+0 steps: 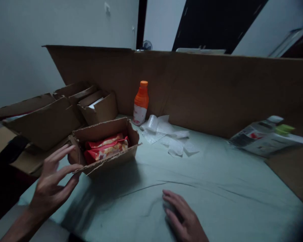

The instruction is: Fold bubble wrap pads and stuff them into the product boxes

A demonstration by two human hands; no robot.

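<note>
At the left, my left hand (52, 181) pinches the near corner of an open cardboard box (118, 158) between thumb and forefinger, its other fingers spread along the box's end. Inside the box lie red snack packets (107, 148), at least two, with pale food pictures on them. My right hand (180, 216) rests on the green-covered table (212, 188) at the lower middle, thumb apart from loosely bent fingers, and nothing shows in it. The box stands to the left of this hand, not touching it.
Behind the box stand an orange-capped bottle (140, 104) and crumpled bubble wrap (164, 131). More cardboard boxes (98, 109) crowd the left. A tall cardboard wall (217, 90) closes the back. Clear plastic bottles (257, 136), one with a green cap, lean at the right.
</note>
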